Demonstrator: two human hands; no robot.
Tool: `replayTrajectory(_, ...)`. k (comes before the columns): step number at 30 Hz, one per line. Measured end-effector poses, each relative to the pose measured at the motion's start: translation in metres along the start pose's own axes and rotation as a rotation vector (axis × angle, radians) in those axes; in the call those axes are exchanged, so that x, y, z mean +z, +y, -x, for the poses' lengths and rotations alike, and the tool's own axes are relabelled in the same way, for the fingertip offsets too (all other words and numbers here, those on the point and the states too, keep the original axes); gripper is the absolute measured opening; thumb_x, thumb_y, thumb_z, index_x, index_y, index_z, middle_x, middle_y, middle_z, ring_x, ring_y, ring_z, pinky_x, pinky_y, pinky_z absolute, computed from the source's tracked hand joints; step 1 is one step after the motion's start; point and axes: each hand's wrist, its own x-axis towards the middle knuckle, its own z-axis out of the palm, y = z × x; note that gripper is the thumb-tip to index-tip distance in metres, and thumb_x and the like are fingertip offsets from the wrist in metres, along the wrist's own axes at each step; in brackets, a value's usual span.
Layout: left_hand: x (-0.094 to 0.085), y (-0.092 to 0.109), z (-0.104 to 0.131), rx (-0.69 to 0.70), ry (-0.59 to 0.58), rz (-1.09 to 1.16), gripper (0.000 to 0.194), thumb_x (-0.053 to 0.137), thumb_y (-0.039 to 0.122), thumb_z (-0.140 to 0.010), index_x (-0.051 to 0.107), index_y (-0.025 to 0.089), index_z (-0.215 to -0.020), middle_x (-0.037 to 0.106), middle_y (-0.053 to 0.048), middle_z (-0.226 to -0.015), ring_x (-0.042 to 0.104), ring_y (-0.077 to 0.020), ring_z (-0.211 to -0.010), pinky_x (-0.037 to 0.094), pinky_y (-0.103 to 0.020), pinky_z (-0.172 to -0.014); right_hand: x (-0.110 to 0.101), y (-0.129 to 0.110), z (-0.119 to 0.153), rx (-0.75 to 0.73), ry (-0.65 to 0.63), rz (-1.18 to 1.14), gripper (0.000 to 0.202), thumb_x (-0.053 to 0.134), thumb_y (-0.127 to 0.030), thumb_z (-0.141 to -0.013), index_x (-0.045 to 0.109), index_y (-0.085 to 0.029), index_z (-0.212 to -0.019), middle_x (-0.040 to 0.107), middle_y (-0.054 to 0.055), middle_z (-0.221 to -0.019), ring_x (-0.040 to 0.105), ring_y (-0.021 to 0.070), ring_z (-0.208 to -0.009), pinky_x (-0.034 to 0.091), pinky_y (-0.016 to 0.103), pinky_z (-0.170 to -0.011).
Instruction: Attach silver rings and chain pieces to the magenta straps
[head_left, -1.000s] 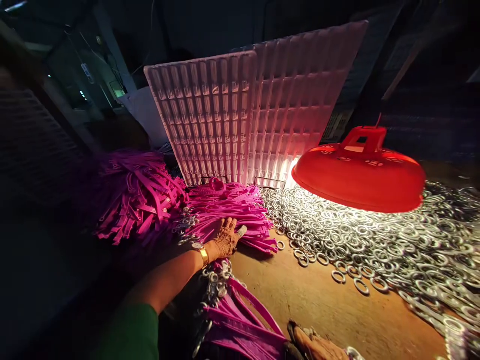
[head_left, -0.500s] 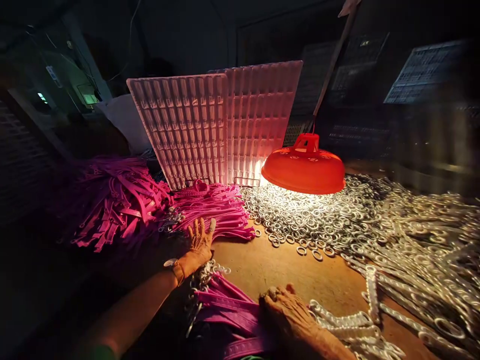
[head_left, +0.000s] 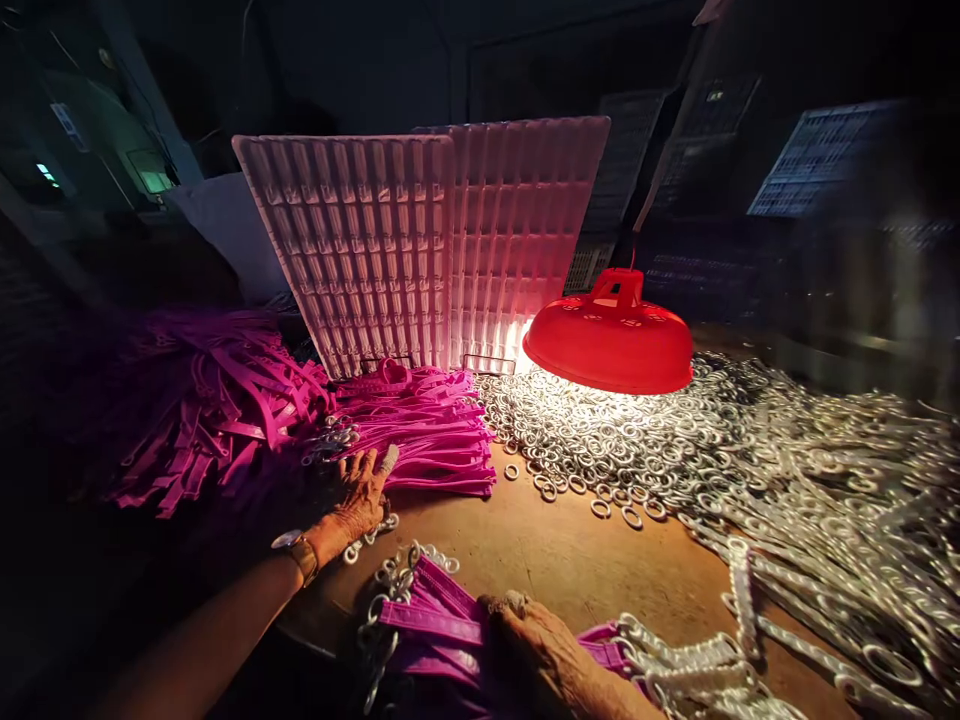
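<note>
My left hand [head_left: 361, 495], with a watch on the wrist, lies with fingers stretched out at the near left end of a stack of pink straps [head_left: 427, 430]. Metal rings [head_left: 371, 540] show just below this hand. Closer to me, my right hand [head_left: 544, 640] has its fingers curled down over a bundle of pink straps [head_left: 439, 630] and grips it. Metal rings and chain [head_left: 382, 610] hang at the bundle's left end. To the right of my right hand, strap ends [head_left: 604, 645] meet pale braided metal-looking pieces [head_left: 694, 660].
A red lamp shade [head_left: 609, 335] hangs low over a heap of metal rings [head_left: 600, 430]. Long pale strips [head_left: 862, 560] cover the right side. Two ribbed plastic trays [head_left: 360, 250] stand upright behind. A loose pile of pink straps [head_left: 217, 400] lies at the left of the table [head_left: 555, 540].
My left hand has slid left along the stack's near edge, and rings below it now show. My right hand has shifted slightly left, and strap ends have come into sight beside it.
</note>
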Motion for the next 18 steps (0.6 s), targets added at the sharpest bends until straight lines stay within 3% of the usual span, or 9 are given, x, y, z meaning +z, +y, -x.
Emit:
replayTrajectory(4, 0.001, -0.016, -0.017, 0.0, 0.058, -0.047, 0.067, 0.047, 0.016, -0.071, 0.039, 0.02, -0.137, 0.048, -0.014, -0.131, 0.038, -0.0318, -0.121, 0.028, -0.049, -0.099, -0.007, -0.011, 0.002, 0.028, -0.018, 0.024, 0.037, 0.036, -0.017, -0.086, 0.053, -0.021, -0.119, 0.058, 0.011, -0.109, 0.053, 0.0208, -0.098, 0.04, 0.031, -0.089)
replayTrajectory(9, 0.003, -0.001, -0.029, -0.156, 0.124, -0.069, 0.063, 0.046, 0.02, -0.074, 0.041, 0.019, -0.136, 0.047, -0.017, -0.131, 0.039, -0.0336, -0.118, 0.031, -0.053, -0.093, -0.009, -0.014, -0.003, 0.049, -0.012, 0.1, 0.033, 0.04, -0.015, -0.084, 0.053, -0.019, -0.114, 0.059, 0.01, -0.105, 0.053, 0.0195, -0.091, 0.041, 0.028, -0.081)
replayTrajectory(14, 0.013, -0.001, -0.023, -0.199, 0.212, -0.083, 0.057, 0.042, 0.022, -0.078, 0.04, 0.018, -0.135, 0.048, -0.017, -0.129, 0.041, -0.0344, -0.117, 0.034, -0.057, -0.088, -0.005, -0.006, -0.018, 0.107, -0.142, 0.294, 0.026, 0.053, -0.013, -0.08, 0.057, -0.016, -0.106, 0.061, 0.007, -0.092, 0.053, 0.0185, -0.08, 0.039, 0.028, -0.074)
replayTrajectory(15, 0.019, -0.006, -0.023, -0.158, 0.201, -0.077, 0.056, 0.038, 0.026, -0.08, 0.038, 0.019, -0.136, 0.049, -0.015, -0.127, 0.041, -0.0358, -0.118, 0.035, -0.057, -0.086, -0.007, -0.004, -0.019, 0.11, -0.129, 0.321, 0.027, 0.057, -0.015, -0.079, 0.058, -0.017, -0.105, 0.061, 0.006, -0.091, 0.053, 0.0188, -0.081, 0.039, 0.029, -0.075)
replayTrajectory(18, 0.037, -0.018, -0.031, -0.096, 0.198, -0.047, 0.06, 0.04, 0.036, -0.072, 0.041, 0.024, -0.132, 0.055, -0.011, -0.115, 0.041, -0.039, -0.116, 0.038, -0.057, -0.085, -0.025, 0.002, -0.014, 0.064, 0.116, 0.304, 0.028, 0.06, -0.029, -0.081, 0.056, -0.019, -0.107, 0.06, 0.006, -0.1, 0.053, 0.0198, -0.09, 0.038, 0.032, -0.081)
